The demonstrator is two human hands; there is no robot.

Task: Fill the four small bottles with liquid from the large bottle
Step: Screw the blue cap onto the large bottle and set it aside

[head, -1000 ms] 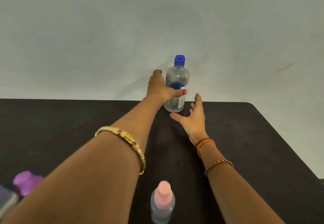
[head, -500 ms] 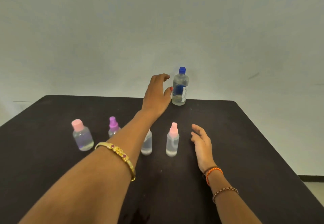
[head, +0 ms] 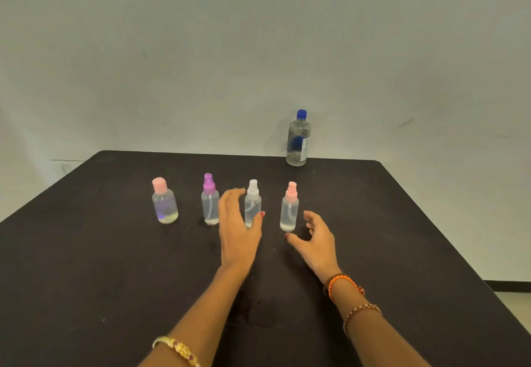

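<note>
The large clear bottle [head: 298, 140] with a blue cap stands upright at the table's far edge, untouched. Several small clear bottles stand in a row: one with a pink flat cap [head: 164, 201], one with a purple sprayer [head: 209, 200], one with a white sprayer [head: 253, 200] and one with a pink sprayer [head: 290, 208]. All hold clear liquid and are capped. My left hand [head: 238, 231] hovers open just in front of the white-sprayer bottle, partly hiding its base. My right hand [head: 317, 241] hovers open, fingers loosely bent, beside the pink-sprayer bottle, holding nothing.
The black table [head: 86, 251] ends at a pale wall behind and drops off at the right edge, where floor shows. A damp patch [head: 255, 310] lies on the table between my forearms.
My left hand let go of the large bottle and drew back to the row of small bottles. My right hand also pulled back. The view widened.
</note>
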